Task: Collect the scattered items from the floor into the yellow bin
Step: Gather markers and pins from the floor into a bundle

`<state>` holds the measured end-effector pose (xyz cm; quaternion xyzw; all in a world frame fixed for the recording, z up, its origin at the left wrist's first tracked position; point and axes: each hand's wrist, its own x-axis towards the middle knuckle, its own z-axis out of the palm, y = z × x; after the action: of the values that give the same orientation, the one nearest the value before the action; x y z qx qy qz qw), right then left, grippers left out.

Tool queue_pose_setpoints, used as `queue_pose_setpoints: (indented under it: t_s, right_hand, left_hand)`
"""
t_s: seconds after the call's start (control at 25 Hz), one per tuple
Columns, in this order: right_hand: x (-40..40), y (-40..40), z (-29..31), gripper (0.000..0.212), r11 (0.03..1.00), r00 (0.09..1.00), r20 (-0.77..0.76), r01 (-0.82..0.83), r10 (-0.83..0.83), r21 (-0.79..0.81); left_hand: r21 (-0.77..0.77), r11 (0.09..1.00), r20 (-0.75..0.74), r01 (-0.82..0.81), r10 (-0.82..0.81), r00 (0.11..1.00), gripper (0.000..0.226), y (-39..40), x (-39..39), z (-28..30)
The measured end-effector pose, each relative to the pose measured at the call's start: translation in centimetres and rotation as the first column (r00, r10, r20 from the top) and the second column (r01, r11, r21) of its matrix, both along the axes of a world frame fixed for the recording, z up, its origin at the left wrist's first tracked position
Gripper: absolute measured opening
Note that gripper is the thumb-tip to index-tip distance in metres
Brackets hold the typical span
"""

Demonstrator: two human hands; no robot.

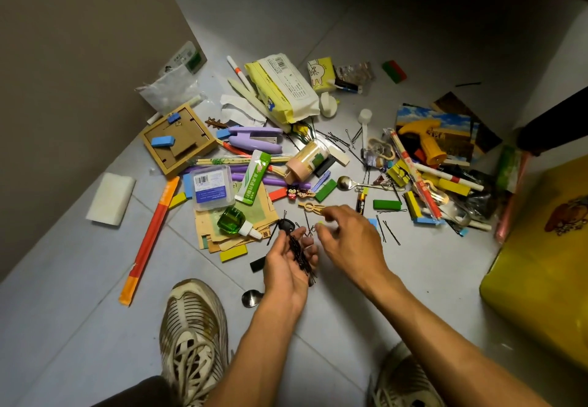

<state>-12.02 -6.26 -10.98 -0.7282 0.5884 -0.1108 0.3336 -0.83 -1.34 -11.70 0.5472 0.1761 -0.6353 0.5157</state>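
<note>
Far left, a white sponge block lies on the grey floor tiles, with a long orange chopstick sleeve beside it. Centre stage, the left hand is cupped palm-up, fingers loosely curled round a bundle of black hairpins. Just right of it, the right hand hovers palm-down over the floor, fingers bent and a little blurred; whether the fingertips pinch anything cannot be told. More loose hairpins lie beyond. Far right, the yellow bin sits at the frame edge.
</note>
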Motion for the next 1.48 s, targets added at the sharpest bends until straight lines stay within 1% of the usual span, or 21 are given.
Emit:
queue_pose_setpoints:
  t_s: [0.08, 0.12, 0.2, 0.28, 0.36, 0.48, 0.56, 0.6, 0.64, 0.68, 0.72, 0.76, 0.8, 0.84, 0.88, 0.96, 1.04, 1.08, 1.2, 1.4, 1.48]
  right_hand:
    - [1.0, -1.3, -0.9, 0.055, 0.982, 0.958, -0.216, -0.175, 0.186, 0.068]
    - [1.6, -1.4, -1.3, 0.058, 0.969, 0.918, -0.309, -0.237, 0.248, 0.075]
    - [2.7, -1.0, -2.0, 0.042, 0.964, 0.873, -0.417, -0.266, 0.252, 0.025]
    - [3.3, -0.4, -2.3, 0.022, 0.953, 0.84, -0.474, -0.304, 0.264, -0.008]
    - [3.2, -0.1, -2.5, 0.025, 0.947, 0.825, -0.492, -0.321, 0.279, -0.002]
    - [3.2, -0.4, -2.4, 0.025, 0.959, 0.852, -0.466, -0.283, 0.238, -0.028]
    - [3.1, -0.8, -2.3, 0.017, 0.979, 0.892, -0.408, -0.205, 0.195, 0.018]
    - [2.8, -1.2, -2.0, 0.013, 0.995, 0.937, -0.337, -0.078, 0.095, 0.063]
    - [2.4, -1.6, -1.4, 0.01, 0.982, 0.976, -0.201, 0.115, -0.083, 0.153]
    - [2.1, -1.9, -0.8, 0.01, 0.909, 0.952, -0.034, 0.301, -0.304, 0.29]
    - [1.9, -1.9, 0.0, 0.012, 0.798, 0.859, 0.115, 0.402, -0.498, 0.449]
    - [1.8, -1.8, 0.9, 0.014, 0.713, 0.769, 0.222, 0.388, -0.6, 0.584]
    - [1.9, -1.4, 1.6, 0.013, 0.69, 0.741, 0.297, 0.297, -0.602, 0.66]
    - [2.0, -0.7, 2.2, 0.012, 0.717, 0.771, 0.349, 0.191, -0.533, 0.67]
    - [2.3, 0.0, 2.7, 0.012, 0.772, 0.812, 0.385, 0.122, -0.439, 0.623]
    - [3.0, 0.3, 2.4, 0.015, 0.902, 0.88, 0.345, 0.181, -0.326, 0.392]
    - [3.6, -0.8, 1.1, 0.016, 0.943, 0.928, 0.205, 0.277, -0.312, 0.182]
    - [4.1, -1.4, 0.3, 0.022, 0.956, 0.959, 0.092, 0.255, -0.269, 0.142]
    - [5.6, -2.2, -2.2, 0.046, 0.99, 0.969, -0.238, 0.092, -0.064, 0.108]
    - [7.1, -0.6, -3.7, 0.07, 0.999, 0.959, -0.283, 0.002, 0.012, 0.049]
    - [7.8, 0.5, -3.8, 0.078, 0.997, 0.934, -0.35, -0.069, 0.077, 0.034]
  left_hand:
    - [0.021, 1.0, 0.042, 0.004, -0.005, 0.999, 0.04, 0.4, 0.9, -0.1]
    - [0.029, 1.0, 0.059, 0.003, -0.005, 0.998, 0.04, 0.7, 1.5, -0.1]
    - [0.037, 0.999, 0.076, -0.004, 0.001, 0.997, 0.04, 1.1, 2.3, -0.1]
    - [0.047, 0.999, 0.098, -0.006, 0.001, 0.995, 0.04, 1.6, 2.8, -0.3]
    - [0.053, 0.999, 0.096, 0.004, -0.009, 0.995, 0.04, 1.8, 2.8, -0.4]
    - [0.062, 0.998, 0.085, 0.004, -0.01, 0.996, 0.039, 1.7, 2.4, -0.3]
    - [0.07, 0.998, 0.067, 0.007, -0.012, 0.998, 0.039, 1.5, 2.2, -0.2]
    - [0.072, 0.997, 0.06, 0.012, -0.016, 0.998, 0.039, 1.4, 2.1, -0.2]
    - [0.076, 0.997, 0.057, 0.017, -0.021, 0.998, 0.04, 1.2, 2.0, -0.2]
    - [0.077, 0.997, 0.059, 0.021, -0.026, 0.998, 0.041, 1.0, 1.9, -0.3]
    - [0.073, 0.997, 0.065, 0.029, -0.033, 0.997, 0.043, 0.7, 1.9, -0.4]
    - [0.061, 0.997, 0.07, 0.039, -0.043, 0.997, 0.047, 0.4, 1.8, -0.6]
    - [0.044, 0.998, 0.069, 0.05, -0.053, 0.996, 0.05, 0.1, 1.7, -0.7]
    - [0.027, 0.998, 0.058, 0.059, -0.061, 0.996, 0.052, -0.3, 1.6, -0.7]
    - [0.012, 0.998, 0.043, 0.06, -0.061, 0.997, 0.052, -0.6, 1.5, -0.6]
    - [0.009, 0.999, 0.034, 0.041, -0.041, 0.999, 0.048, -1.1, 1.6, -0.5]
    - [0.042, 0.999, 0.07, 0.021, -0.024, 0.997, 0.043, -0.8, 2.2, -0.3]
    - [0.056, 0.998, 0.093, 0.012, -0.018, 0.996, 0.042, -0.4, 2.7, -0.2]
    - [0.082, 0.997, 0.124, 0.007, -0.017, 0.992, 0.04, 1.1, 4.3, 0.0]
    - [0.09, 0.996, 0.144, -0.021, 0.008, 0.99, 0.042, 2.1, 5.8, -0.3]
    - [0.09, 0.996, 0.149, -0.03, 0.016, 0.989, 0.043, 2.2, 5.9, -0.5]
